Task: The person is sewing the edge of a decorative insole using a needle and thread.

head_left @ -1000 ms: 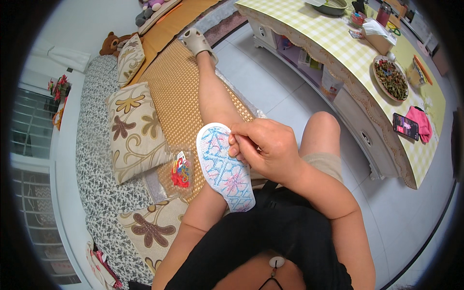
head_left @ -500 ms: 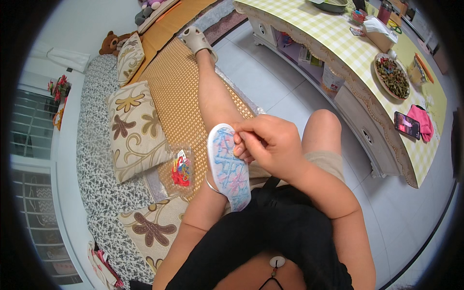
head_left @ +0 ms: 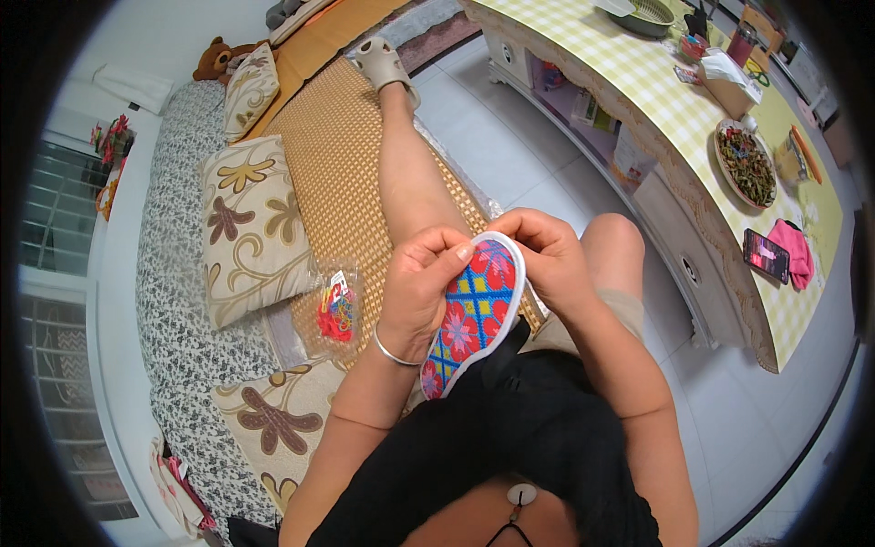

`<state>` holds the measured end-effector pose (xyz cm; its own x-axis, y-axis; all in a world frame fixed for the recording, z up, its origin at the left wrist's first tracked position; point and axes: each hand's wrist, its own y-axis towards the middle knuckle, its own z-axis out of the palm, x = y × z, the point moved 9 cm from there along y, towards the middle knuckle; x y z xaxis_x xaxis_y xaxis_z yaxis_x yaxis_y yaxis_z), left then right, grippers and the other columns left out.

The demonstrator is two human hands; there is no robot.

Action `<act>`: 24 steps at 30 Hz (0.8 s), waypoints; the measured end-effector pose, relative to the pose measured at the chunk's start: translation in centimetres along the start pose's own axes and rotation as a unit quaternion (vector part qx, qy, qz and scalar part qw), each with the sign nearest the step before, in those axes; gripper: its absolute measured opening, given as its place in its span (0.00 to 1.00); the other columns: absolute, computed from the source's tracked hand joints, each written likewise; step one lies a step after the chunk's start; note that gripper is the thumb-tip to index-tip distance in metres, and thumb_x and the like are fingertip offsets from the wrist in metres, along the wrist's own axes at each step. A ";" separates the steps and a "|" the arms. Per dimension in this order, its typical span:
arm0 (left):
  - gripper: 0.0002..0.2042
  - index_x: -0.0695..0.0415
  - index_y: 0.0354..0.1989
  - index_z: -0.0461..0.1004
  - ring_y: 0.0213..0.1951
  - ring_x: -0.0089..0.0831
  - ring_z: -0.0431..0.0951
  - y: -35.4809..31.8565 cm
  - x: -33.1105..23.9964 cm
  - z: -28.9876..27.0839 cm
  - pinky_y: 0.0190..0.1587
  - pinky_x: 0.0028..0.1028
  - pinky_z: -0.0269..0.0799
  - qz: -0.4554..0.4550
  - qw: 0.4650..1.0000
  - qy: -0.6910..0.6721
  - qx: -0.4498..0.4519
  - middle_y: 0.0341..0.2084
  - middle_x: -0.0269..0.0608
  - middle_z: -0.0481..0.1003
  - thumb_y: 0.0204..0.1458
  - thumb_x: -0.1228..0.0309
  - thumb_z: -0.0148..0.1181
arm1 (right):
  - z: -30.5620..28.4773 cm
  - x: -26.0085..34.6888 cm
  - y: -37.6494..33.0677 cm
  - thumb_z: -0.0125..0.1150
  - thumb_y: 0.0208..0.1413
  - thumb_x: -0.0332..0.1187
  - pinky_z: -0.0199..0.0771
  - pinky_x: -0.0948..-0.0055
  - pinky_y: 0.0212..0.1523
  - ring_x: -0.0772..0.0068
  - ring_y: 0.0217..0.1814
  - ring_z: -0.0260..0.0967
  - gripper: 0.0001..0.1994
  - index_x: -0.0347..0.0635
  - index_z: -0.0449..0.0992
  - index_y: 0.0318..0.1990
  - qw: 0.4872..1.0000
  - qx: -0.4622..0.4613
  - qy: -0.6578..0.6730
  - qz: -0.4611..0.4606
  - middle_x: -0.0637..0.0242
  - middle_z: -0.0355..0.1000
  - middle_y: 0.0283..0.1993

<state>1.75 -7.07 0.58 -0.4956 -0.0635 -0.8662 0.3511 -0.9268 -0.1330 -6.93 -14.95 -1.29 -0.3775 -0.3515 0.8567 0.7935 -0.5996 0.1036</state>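
Above the person's lap, an embroidered insole with a blue ground, red and pink flowers and a white edge was held tilted, its patterned face up. The left hand gripped its left edge, fingers curled and pressed together on the rim. The right hand held the upper right edge, its fingers pinching the rim near the toe end. A silver bangle circled the left wrist. Just to the left, a clear bag of coloured thread lay on the woven mat, beside a floral cushion. To the right stood a checked tabletop carrying a phone.
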 end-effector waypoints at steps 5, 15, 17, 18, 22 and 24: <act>0.02 0.64 0.33 0.72 0.26 0.18 0.75 0.0 1.1 -0.5 0.30 0.17 0.72 -0.029 0.999 0.030 -0.016 0.25 0.38 0.76 0.54 0.78 0.56 | -1.2 -1.2 -0.1 0.55 0.57 0.23 0.71 0.82 0.40 0.82 0.38 0.70 0.05 0.32 0.74 0.39 1.000 0.007 0.007 0.014 0.68 0.74 0.36; 0.02 0.64 0.30 0.74 0.24 0.11 0.71 -0.3 -1.8 -0.7 0.26 0.13 0.67 0.059 0.970 0.212 -0.103 0.22 0.31 0.75 0.54 0.78 0.58 | 0.2 7.8 -2.2 0.65 0.41 0.23 0.68 0.64 0.40 0.59 0.42 0.68 0.09 0.42 0.79 0.33 0.819 -0.131 -0.432 -0.354 0.63 0.74 0.39; 0.02 0.64 0.30 0.74 0.23 0.10 0.70 -0.1 -2.0 -0.3 0.25 0.13 0.66 0.080 0.966 0.228 -0.097 0.21 0.30 0.74 0.54 0.78 0.58 | 2.3 8.2 -2.4 0.65 0.39 0.24 0.69 0.65 0.40 0.59 0.42 0.68 0.09 0.42 0.78 0.32 0.776 -0.105 -0.481 -0.394 0.64 0.74 0.39; 0.02 0.64 0.30 0.74 0.23 0.10 0.70 -0.1 -2.1 -0.1 0.25 0.13 0.65 0.090 0.963 0.236 -0.094 0.21 0.29 0.74 0.54 0.78 0.58 | 3.1 8.3 -2.5 0.66 0.38 0.24 0.69 0.65 0.40 0.59 0.42 0.68 0.09 0.42 0.78 0.31 0.753 -0.092 -0.505 -0.412 0.64 0.74 0.39; 0.03 0.63 0.28 0.73 0.21 0.10 0.68 0.0 -2.7 -0.2 0.24 0.13 0.63 0.129 0.936 0.311 -0.101 0.20 0.28 0.72 0.53 0.78 0.58 | 4.7 9.0 -3.1 0.65 0.39 0.24 0.70 0.64 0.41 0.55 0.40 0.68 0.10 0.36 0.75 0.33 0.761 -0.047 -0.448 -0.467 0.61 0.73 0.39; 0.03 0.63 0.28 0.73 0.21 0.09 0.67 0.3 -3.3 -0.4 0.23 0.13 0.62 0.164 0.924 0.329 -0.107 0.19 0.27 0.72 0.53 0.78 0.58 | 3.0 9.4 -2.0 0.58 0.51 0.24 0.74 0.67 0.39 0.62 0.36 0.70 0.06 0.36 0.72 0.37 0.904 -0.037 -0.245 -0.349 0.59 0.73 0.37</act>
<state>3.83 -7.00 3.19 0.2320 -0.0243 -0.9724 0.5799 -0.7992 0.1583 -10.58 -14.87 8.05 -0.5024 0.4802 0.7190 0.4036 -0.6051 0.6862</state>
